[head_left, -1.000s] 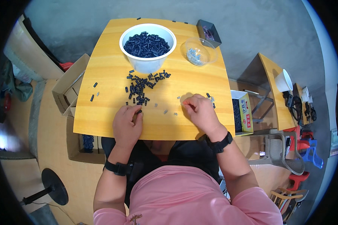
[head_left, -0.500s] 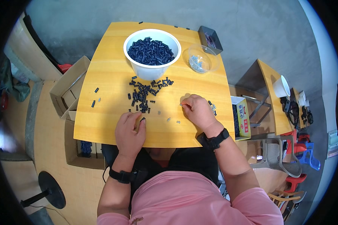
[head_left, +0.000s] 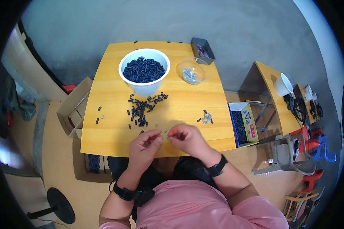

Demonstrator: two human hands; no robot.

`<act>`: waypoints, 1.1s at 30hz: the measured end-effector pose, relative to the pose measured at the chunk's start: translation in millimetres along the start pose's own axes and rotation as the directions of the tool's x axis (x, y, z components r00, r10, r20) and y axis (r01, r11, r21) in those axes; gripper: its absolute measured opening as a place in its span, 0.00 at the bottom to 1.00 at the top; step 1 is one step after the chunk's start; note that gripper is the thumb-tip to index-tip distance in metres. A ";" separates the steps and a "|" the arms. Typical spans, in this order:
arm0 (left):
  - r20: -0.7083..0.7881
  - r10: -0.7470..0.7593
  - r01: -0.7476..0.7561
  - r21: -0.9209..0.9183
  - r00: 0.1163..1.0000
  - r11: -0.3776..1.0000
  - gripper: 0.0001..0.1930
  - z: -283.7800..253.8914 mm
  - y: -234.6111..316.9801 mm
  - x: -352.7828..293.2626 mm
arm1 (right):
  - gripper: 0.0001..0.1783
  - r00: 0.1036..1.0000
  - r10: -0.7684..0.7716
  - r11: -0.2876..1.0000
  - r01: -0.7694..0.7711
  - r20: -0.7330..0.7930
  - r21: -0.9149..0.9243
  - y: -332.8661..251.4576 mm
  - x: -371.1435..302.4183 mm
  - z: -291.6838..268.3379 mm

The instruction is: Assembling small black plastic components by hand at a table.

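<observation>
left hand (head_left: pixel 146 145) beside right hand (head_left: pixel 186 139)

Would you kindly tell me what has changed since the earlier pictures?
The right hand has moved left and the left hand right, so they nearly meet near the front of the table. Anything pinched is too small to tell. The white bucket, clear bowl and black pile stayed put.

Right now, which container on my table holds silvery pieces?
The clear round plastic bowl, with small silvery pieces inside. The white round tub holds small black pieces; the dark rectangular box holds something purplish.
</observation>
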State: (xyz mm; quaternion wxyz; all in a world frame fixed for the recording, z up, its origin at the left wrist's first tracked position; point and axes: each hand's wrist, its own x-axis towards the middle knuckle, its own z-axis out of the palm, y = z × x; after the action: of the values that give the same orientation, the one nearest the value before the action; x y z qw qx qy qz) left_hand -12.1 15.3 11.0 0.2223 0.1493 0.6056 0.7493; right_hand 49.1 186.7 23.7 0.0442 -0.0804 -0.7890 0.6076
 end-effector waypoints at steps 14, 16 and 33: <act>0.025 -0.155 0.156 -0.066 0.988 0.985 0.07 23.3 2.4 -17.3 | 0.08 0.993 -0.091 0.990 0.099 -0.078 0.101 10.0 -30.4 1.8; 0.018 -0.156 0.157 -0.073 0.988 0.985 0.07 24.3 3.7 -19.5 | 0.07 0.998 -0.064 0.962 0.063 -0.006 0.265 13.9 -33.3 -0.9; 0.092 -0.088 0.099 -0.123 0.992 0.987 0.07 39.7 1.3 -23.9 | 0.07 0.999 -0.036 0.896 0.038 -0.014 0.443 7.5 -48.1 -8.1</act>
State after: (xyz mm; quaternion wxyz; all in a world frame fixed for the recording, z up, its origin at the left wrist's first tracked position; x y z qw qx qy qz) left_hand 27.8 36.2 22.2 0.2922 0.1386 0.5527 0.7681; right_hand 98.3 187.6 20.0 0.0751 -0.0549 -0.6312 0.7700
